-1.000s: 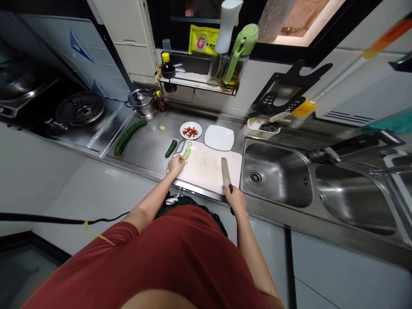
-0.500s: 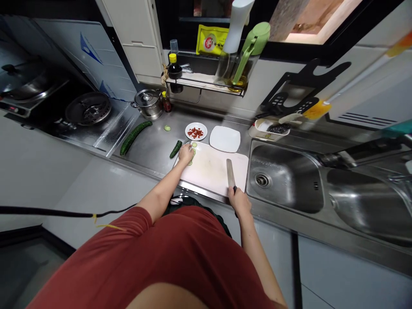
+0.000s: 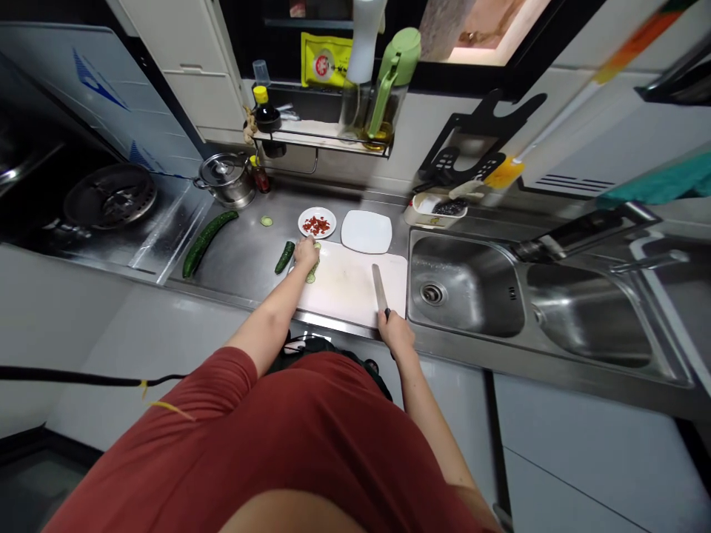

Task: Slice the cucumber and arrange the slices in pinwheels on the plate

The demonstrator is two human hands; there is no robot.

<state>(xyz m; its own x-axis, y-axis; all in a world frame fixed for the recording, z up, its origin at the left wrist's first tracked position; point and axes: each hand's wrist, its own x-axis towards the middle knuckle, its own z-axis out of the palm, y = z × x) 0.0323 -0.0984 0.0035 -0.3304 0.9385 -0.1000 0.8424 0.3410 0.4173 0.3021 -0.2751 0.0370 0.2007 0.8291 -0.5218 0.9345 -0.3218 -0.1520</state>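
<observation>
I stand at a steel kitchen counter [image 3: 244, 259], looking down past my red shirt at both bare arms. My left hand [image 3: 306, 252] rests at the far left corner of a white cutting board [image 3: 349, 285], its fingers curled down over a small row of cucumber slices [image 3: 312, 273]; a few pale green rounds show just under the hand, on the board's left edge. I cannot tell whether the fingers pinch a slice or only press on them.

My right hand [image 3: 395, 337] is at the board's near right corner, fingers wrapped tight around the dark handle of a knife [image 3: 380, 289]. The blade lies flat on the board, pointing away from me, well apart from the slices.

Just left of the board, beside my left hand, lies a short cucumber piece [image 3: 284, 257]. Farther left on the counter lies a whole cucumber [image 3: 208, 233], set at a slant, and one stray slice [image 3: 266, 220] lies between it and the dishes. Behind the board stand a small round dish of chopped red chilli [image 3: 317, 222] and, to its right, an empty white square plate [image 3: 366, 232]. A lidded steel pot [image 3: 224, 178] stands at the back left, near the stove. A double steel sink [image 3: 472, 296] is right of the board. A wall shelf [image 3: 322, 137] above the counter holds bottles.
</observation>
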